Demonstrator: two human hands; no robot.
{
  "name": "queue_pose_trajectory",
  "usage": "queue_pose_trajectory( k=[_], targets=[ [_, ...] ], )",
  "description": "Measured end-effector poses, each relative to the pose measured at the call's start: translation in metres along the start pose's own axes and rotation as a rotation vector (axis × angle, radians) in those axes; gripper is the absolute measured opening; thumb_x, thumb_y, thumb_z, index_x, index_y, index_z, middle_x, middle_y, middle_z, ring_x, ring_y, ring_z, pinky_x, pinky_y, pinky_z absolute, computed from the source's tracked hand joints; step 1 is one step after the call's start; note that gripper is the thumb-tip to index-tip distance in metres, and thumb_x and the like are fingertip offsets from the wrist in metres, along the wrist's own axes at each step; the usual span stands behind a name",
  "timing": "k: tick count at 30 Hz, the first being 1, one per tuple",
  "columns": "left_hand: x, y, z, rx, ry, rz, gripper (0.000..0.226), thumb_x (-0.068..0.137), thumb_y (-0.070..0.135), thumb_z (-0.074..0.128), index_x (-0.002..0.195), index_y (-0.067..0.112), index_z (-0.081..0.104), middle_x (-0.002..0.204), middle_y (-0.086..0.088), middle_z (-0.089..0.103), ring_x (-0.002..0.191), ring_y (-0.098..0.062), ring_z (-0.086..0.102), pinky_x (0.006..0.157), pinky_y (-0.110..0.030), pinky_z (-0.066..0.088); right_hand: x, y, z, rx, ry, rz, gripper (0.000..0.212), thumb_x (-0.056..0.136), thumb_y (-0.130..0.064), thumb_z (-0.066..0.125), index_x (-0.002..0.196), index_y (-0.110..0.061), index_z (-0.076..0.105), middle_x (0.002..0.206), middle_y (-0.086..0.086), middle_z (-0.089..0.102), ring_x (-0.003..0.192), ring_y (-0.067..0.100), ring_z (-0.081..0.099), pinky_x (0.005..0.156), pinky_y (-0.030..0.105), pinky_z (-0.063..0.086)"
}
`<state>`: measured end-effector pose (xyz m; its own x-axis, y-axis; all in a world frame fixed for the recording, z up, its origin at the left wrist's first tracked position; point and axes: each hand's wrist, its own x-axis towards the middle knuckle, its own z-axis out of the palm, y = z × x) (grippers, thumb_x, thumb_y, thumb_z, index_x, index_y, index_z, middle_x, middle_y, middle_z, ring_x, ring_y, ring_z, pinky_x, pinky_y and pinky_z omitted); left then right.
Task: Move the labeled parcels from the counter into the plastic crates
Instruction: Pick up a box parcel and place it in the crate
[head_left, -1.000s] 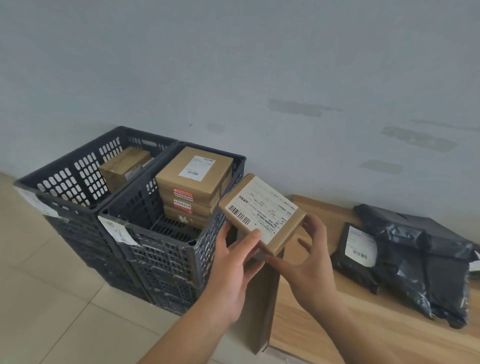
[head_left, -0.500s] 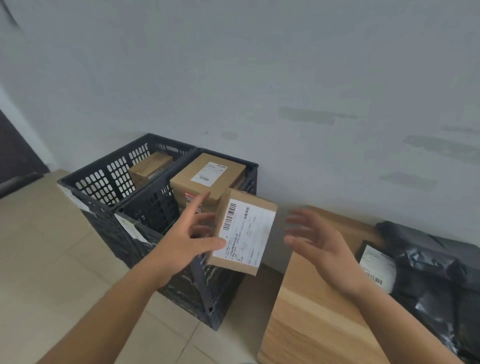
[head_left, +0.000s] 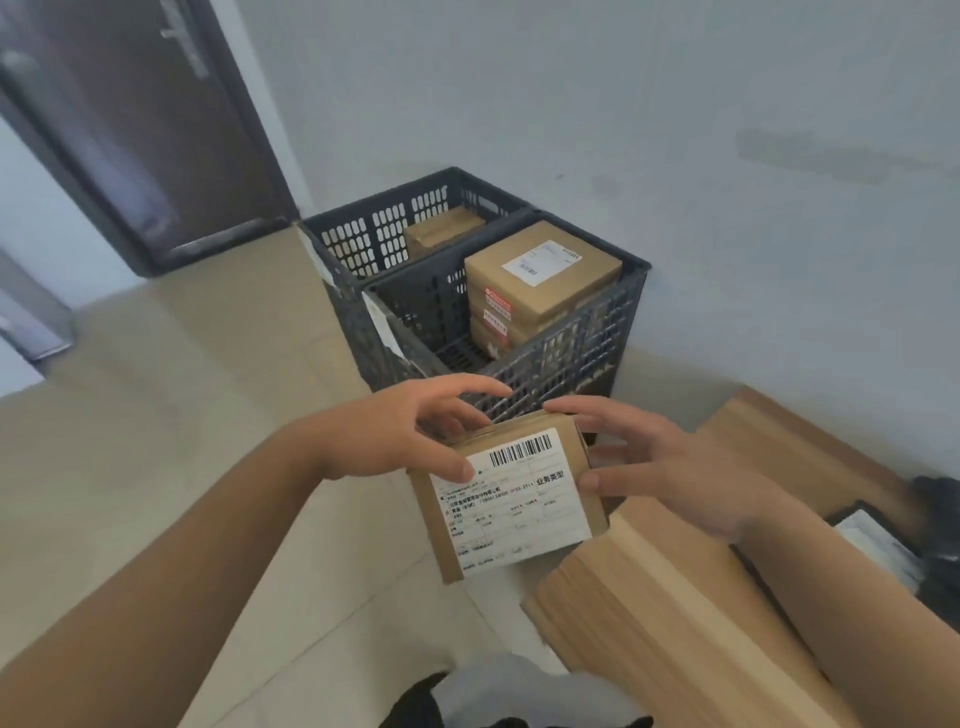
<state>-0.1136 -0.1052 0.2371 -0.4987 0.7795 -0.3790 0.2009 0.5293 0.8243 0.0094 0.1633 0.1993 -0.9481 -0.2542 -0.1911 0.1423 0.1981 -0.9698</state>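
A small brown cardboard parcel with a white barcoded label (head_left: 511, 501) is held in the air between both hands, label up, its long axis running toward the crates. The left hand (head_left: 400, 434) pinches its left edge; the right hand (head_left: 670, 467) clasps its right edge. The nearer black perforated plastic crate (head_left: 582, 353), stacked with boxes, lies directly ahead and lower, beside a second crate (head_left: 384, 234). A light wooden counter (head_left: 675, 613) sits at right, over beige floor tiles (head_left: 156, 415).

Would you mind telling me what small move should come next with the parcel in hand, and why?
Probably lift it forward over the near crate: both hands hold the labeled parcel short of its rim, and open space shows beside the stacked boxes.
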Motion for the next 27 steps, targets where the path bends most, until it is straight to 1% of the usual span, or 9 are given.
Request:
queue_pose_trajectory(
  k=[3, 6, 9, 12, 14, 17, 20, 24, 27],
  targets=[
    [-0.022, -0.013, 0.015, -0.100, 0.112, -0.059, 0.074, 0.074, 0.040, 0.083, 0.136, 0.062, 0.048, 0.138, 0.017, 0.063, 0.119, -0.006, 0.065, 0.104, -0.040, 0.056, 0.007, 0.011, 0.009, 0.097, -0.036, 0.007, 0.061, 0.071, -0.036, 0.083, 0.128, -0.046, 0.066, 0.130, -0.005, 0.071, 0.120, 0.023, 0.069, 0.097, 0.047, 0.056],
    [-0.049, -0.031, 0.035, -0.236, 0.356, -0.079, 0.074, 0.069, 0.059, 0.079, 0.135, 0.070, 0.045, 0.147, 0.029, 0.050, 0.130, 0.009, 0.052, 0.116, -0.039, 0.045, 0.012, 0.019, 0.014, 0.216, -0.027, 0.017, 0.060, 0.069, -0.031, 0.086, 0.127, -0.037, 0.070, 0.128, 0.003, 0.072, 0.118, 0.029, 0.070, 0.095, 0.048, 0.060],
    [-0.074, -0.050, 0.062, -0.437, 0.523, -0.077, 0.077, 0.070, 0.059, 0.081, 0.139, 0.063, 0.046, 0.152, 0.021, 0.050, 0.137, -0.003, 0.053, 0.117, -0.047, 0.041, 0.018, 0.026, 0.016, 0.341, 0.008, 0.032, 0.056, 0.077, -0.017, 0.080, 0.130, -0.029, 0.069, 0.130, 0.012, 0.071, 0.118, 0.035, 0.070, 0.097, 0.054, 0.059],
    [-0.091, -0.063, 0.088, -0.553, 0.559, -0.038, 0.079, 0.077, 0.049, 0.082, 0.149, 0.046, 0.047, 0.154, 0.009, 0.054, 0.137, -0.021, 0.057, 0.113, -0.058, 0.043, 0.025, 0.031, 0.022, 0.399, -0.008, 0.049, 0.055, 0.079, -0.016, 0.077, 0.133, -0.025, 0.068, 0.130, 0.015, 0.071, 0.119, 0.038, 0.069, 0.099, 0.058, 0.056],
    [-0.098, -0.067, 0.102, -0.618, 0.609, -0.039, 0.083, 0.075, 0.054, 0.086, 0.149, 0.044, 0.049, 0.152, 0.006, 0.056, 0.135, -0.025, 0.059, 0.111, -0.060, 0.045, 0.027, 0.035, 0.029, 0.432, -0.020, 0.060, 0.057, 0.079, -0.017, 0.078, 0.134, -0.024, 0.067, 0.130, 0.017, 0.070, 0.119, 0.040, 0.068, 0.100, 0.060, 0.055],
    [-0.107, -0.075, 0.110, -0.665, 0.637, -0.065, 0.087, 0.069, 0.059, 0.089, 0.146, 0.045, 0.051, 0.149, 0.005, 0.059, 0.134, -0.026, 0.060, 0.112, -0.060, 0.045, 0.029, 0.042, 0.042, 0.467, -0.052, 0.064, 0.061, 0.077, -0.019, 0.083, 0.136, -0.022, 0.066, 0.130, 0.018, 0.070, 0.119, 0.042, 0.068, 0.097, 0.058, 0.056],
    [-0.112, -0.088, 0.103, -0.662, 0.644, -0.069, 0.081, 0.072, 0.050, 0.086, 0.146, 0.045, 0.052, 0.148, 0.005, 0.060, 0.133, -0.026, 0.061, 0.113, -0.058, 0.043, 0.034, 0.045, 0.059, 0.478, -0.056, 0.067, 0.061, 0.079, -0.022, 0.082, 0.137, -0.023, 0.065, 0.131, 0.019, 0.069, 0.119, 0.042, 0.068, 0.095, 0.059, 0.057],
    [-0.116, -0.106, 0.083, -0.632, 0.633, -0.053, 0.072, 0.073, 0.043, 0.083, 0.140, 0.050, 0.056, 0.145, 0.010, 0.063, 0.129, -0.022, 0.064, 0.109, -0.052, 0.046, 0.042, 0.042, 0.081, 0.479, 0.006, 0.053, 0.058, 0.082, -0.022, 0.077, 0.138, -0.025, 0.065, 0.131, 0.018, 0.070, 0.118, 0.042, 0.068, 0.096, 0.061, 0.056],
    [-0.121, -0.123, 0.060, -0.637, 0.597, -0.020, 0.071, 0.074, 0.041, 0.083, 0.140, 0.047, 0.057, 0.145, 0.009, 0.063, 0.127, -0.024, 0.065, 0.105, -0.048, 0.048, 0.053, 0.035, 0.102, 0.476, 0.062, 0.063, 0.055, 0.081, -0.023, 0.077, 0.136, -0.028, 0.067, 0.131, 0.017, 0.070, 0.118, 0.043, 0.068, 0.098, 0.064, 0.054]
  ],
)
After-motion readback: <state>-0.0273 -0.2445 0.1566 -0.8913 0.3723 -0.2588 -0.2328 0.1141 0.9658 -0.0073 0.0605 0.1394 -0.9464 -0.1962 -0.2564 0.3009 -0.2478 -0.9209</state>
